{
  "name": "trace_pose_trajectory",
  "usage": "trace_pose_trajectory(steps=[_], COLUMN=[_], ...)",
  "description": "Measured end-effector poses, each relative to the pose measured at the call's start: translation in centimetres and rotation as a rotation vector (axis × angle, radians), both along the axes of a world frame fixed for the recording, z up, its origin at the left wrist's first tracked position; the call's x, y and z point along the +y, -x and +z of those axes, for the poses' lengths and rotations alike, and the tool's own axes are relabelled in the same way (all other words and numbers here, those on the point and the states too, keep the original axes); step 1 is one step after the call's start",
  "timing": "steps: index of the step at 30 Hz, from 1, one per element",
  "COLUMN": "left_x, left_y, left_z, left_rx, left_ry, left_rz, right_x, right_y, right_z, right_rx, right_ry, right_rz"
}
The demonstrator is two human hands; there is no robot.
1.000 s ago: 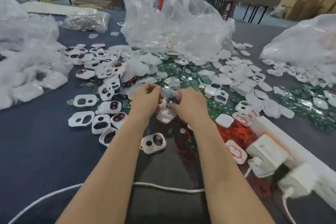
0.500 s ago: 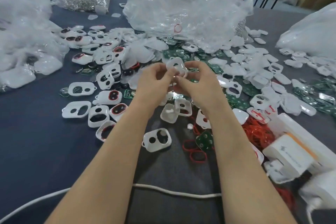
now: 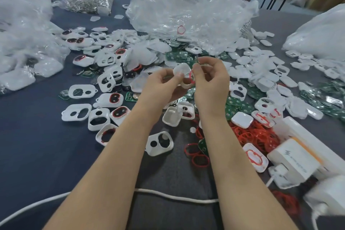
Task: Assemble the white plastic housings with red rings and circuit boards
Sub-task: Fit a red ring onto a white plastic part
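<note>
Bracing the white housing (image 3: 180,70) in the left hand (image 3: 162,87) grip, so the right hand (image 3: 211,82), pinching a red ring (image 3: 192,78), can seat it.

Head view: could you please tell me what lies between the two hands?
A white housing, gripped by the left hand, and a red ring pinched by the right hand; the head view shows both.

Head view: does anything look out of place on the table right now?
Yes: a stray red ring sits on or inside the clear plastic bag, apart from the ring pile. The white housing and held ring between left hand and right hand look undamaged.
</note>
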State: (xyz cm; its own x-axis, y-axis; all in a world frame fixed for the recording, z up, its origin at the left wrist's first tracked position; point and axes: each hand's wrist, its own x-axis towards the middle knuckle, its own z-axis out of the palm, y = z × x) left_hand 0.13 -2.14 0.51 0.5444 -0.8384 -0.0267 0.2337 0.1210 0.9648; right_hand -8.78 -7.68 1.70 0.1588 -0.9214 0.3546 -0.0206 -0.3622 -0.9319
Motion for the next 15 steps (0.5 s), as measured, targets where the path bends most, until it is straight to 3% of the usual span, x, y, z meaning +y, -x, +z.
trace_pose_trajectory(steps=[4,8,12,15], left_x=[0.03,0.09,0.24,0.22], left_y=[0.54,0.46,0.05,0.02], left_z=[-0.13,-0.28,-0.36,-0.24], left_rx=[-0.095,-0.245,-0.210,-0.084], left_ry=[0.009,0.006,0.012,0.040], left_rz=[-0.009,0.068,0.060,0.028], right_x=[-0.03,-0.20,-0.17,-0.27], right_y=[-0.09,0.15,0.28,0.38], right_z=[-0.20,-0.33,-0.36,-0.35], right_rx=[0.155,0.296,0.346,0.316], right_ry=[0.155,0.220,0.253,0.222], right_rz=[-0.066,0.012,0.042,0.009])
